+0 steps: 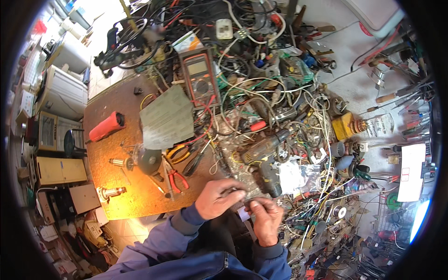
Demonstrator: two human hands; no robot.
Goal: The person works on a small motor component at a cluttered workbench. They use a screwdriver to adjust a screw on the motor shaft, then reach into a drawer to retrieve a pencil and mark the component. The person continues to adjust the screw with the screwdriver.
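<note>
Brown workbench [100,163] is seen brightly lit at its left end, its right side being buried under tangled wires [322,121]. At the near edge, a small dark piece [250,202] is held in front of the body, pinched between thumb and fingers of the right hand [265,220]; its kind cannot be told. Just beside it, the left hand [218,199] is held with fingers bent and the gap to the thumb narrow; whether anything is gripped there cannot be told. Both wrists are covered by dark cuffs.

Just beyond the hands, a drill [265,149] is laid on the clutter, with foil [298,178] beside its grip. To the left, red pliers [171,175] and yellow pliers [173,153] are noted near a black disc [149,162]. Farther left, two rotors [122,162] and a red tube [107,127] are found, well apart from the hands. Behind the pliers, a grey-green sheet [167,119] is laid flat, with a multimeter [200,77] placed just right of it. Far right, a yellow box [343,126] is observed
</note>
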